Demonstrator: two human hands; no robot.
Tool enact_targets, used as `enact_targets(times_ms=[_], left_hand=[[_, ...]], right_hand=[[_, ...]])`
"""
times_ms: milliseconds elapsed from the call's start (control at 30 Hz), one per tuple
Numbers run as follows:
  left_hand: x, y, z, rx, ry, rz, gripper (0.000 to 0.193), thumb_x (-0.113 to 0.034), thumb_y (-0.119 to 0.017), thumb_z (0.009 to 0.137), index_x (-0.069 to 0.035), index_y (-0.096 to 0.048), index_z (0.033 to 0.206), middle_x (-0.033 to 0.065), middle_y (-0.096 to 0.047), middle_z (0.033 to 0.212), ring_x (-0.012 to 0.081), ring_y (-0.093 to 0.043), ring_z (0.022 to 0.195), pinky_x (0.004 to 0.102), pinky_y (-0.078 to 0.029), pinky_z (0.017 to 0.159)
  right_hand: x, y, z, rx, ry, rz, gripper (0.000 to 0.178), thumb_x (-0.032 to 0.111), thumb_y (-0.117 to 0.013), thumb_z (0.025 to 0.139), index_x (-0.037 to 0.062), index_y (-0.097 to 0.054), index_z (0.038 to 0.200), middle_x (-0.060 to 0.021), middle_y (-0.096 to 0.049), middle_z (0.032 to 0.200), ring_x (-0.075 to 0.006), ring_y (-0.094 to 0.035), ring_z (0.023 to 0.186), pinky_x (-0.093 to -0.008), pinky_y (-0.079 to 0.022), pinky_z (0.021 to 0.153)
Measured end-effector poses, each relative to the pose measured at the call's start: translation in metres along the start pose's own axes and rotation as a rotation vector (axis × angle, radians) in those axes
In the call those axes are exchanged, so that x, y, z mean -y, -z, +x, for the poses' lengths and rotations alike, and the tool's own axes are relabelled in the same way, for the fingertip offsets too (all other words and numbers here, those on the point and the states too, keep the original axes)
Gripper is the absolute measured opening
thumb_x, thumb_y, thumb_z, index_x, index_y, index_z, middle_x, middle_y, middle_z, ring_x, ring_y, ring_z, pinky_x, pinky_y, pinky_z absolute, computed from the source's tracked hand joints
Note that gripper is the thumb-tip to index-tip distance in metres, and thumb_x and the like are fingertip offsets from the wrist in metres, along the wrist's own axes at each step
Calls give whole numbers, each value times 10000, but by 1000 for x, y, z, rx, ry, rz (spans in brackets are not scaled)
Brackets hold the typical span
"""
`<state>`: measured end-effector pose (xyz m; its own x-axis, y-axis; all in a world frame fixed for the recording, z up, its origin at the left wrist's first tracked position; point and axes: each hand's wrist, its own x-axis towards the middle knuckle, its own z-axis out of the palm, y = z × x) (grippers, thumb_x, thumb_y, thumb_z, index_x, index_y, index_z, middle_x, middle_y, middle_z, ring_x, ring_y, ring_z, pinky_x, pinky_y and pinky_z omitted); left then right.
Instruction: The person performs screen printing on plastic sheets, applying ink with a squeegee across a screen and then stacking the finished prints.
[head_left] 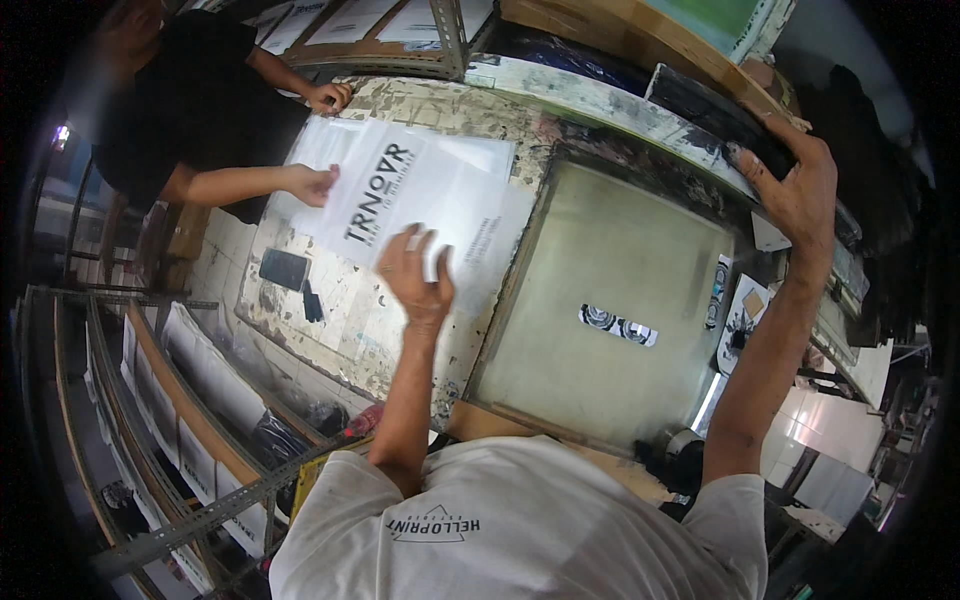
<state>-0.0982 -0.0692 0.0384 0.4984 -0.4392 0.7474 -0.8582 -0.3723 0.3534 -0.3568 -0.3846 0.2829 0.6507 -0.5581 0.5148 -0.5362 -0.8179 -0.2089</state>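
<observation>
My left hand point(418, 275) is over a white, translucent printed sheet point(435, 190) on the worn table. Its fingers are spread and hold nothing; contact with the sheet is hard to judge. A co-worker's hand point(315, 185) is at the sheet's left edge, and their other hand point(330, 97) rests near the table's far edge. At the upper right, my right hand point(800, 185) is curled round the stained edge of a raised screen-printing frame point(600, 95), its thumb on the near side. A black block point(715, 115) lies against the frame beside that hand.
A pale flat panel point(620, 240) fills the table's right half, with a black-and-white patterned strip point(617, 325) on it. On the worn table point(350, 335) lie a dark phone-like slab point(285, 268) and a small dark object point(313, 306). A metal rack point(200, 440) with boards stands at lower left.
</observation>
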Motion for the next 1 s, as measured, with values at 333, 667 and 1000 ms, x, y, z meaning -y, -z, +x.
enact_targets(times_ms=[333, 667, 1000], left_hand=[[5, -57, -32, 385, 211, -24, 394, -264, -655, 931, -37, -674, 1252, 185, -589, 1392, 390, -478, 1348, 502, -350, 1081], [40, -84, -48, 302, 436, -334, 117, -102, -790, 789, -59, -791, 897, 139, -738, 1141, 339, -583, 1261, 406, -446, 998], [53, -85, -49, 393, 508, -400, 82, -57, -812, 717, -52, -780, 792, 83, -732, 919, 236, -594, 1005, 359, -482, 892]], right_hand=[[-3, 0, 1, -5, 11, 55, 550, 400, -880, 705, 136, -756, 1171, -130, -757, 1034, -274, -701, 941, -389, -534, 862], [5, 2, 0, -8, -5, -45, 580, 450, -874, 696, 135, -757, 1169, -130, -762, 1036, -277, -711, 976, -416, -530, 897], [5, 2, 2, 3, -16, 9, 551, 450, -861, 710, 154, -760, 1164, -116, -768, 1028, -274, -714, 1007, -423, -501, 955]])
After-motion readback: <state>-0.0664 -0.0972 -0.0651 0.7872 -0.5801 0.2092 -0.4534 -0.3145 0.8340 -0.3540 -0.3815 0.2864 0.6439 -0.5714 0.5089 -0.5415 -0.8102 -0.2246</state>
